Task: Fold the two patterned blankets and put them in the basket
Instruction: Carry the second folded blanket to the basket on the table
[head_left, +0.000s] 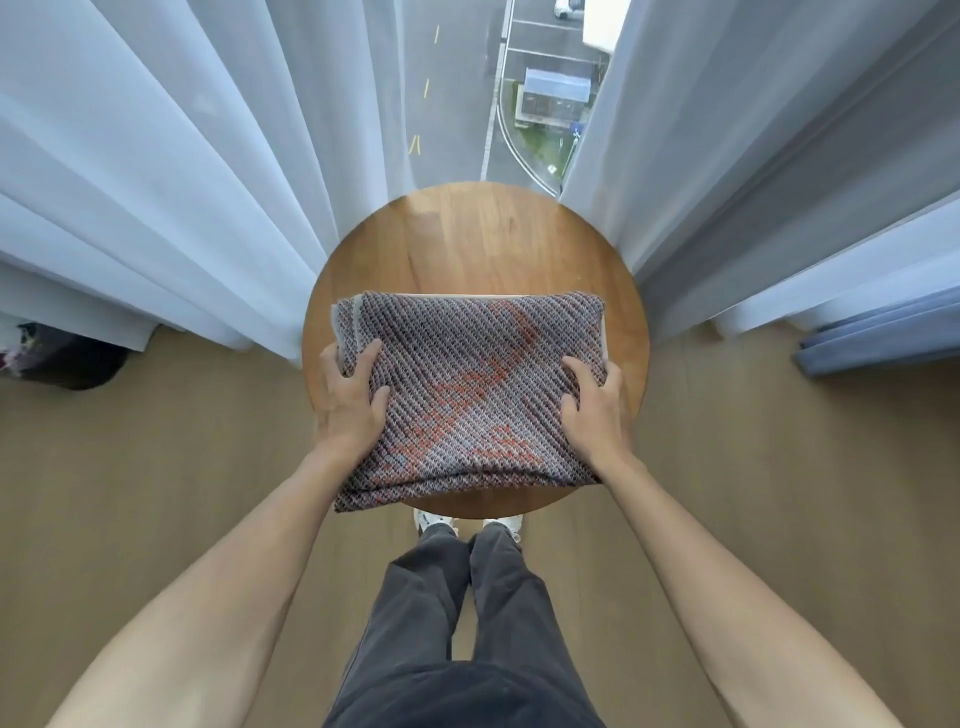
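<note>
On round table (467, 234): folded blanket (467, 395), near edge overhanging; L hand (349, 397) & R hand (597, 405) grip its sides.

— Where is the folded blanket (470, 395) placed?
— On the round table (475, 244), over its near half, one corner past the near edge.
— And the hands?
— The left hand (349, 400) is set on its left edge, the right hand (597, 405) on its right. Curtains (156, 171) are hung at both sides behind.

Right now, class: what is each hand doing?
Left hand: grips the folded blanket's left edge.
Right hand: grips its right edge.
</note>
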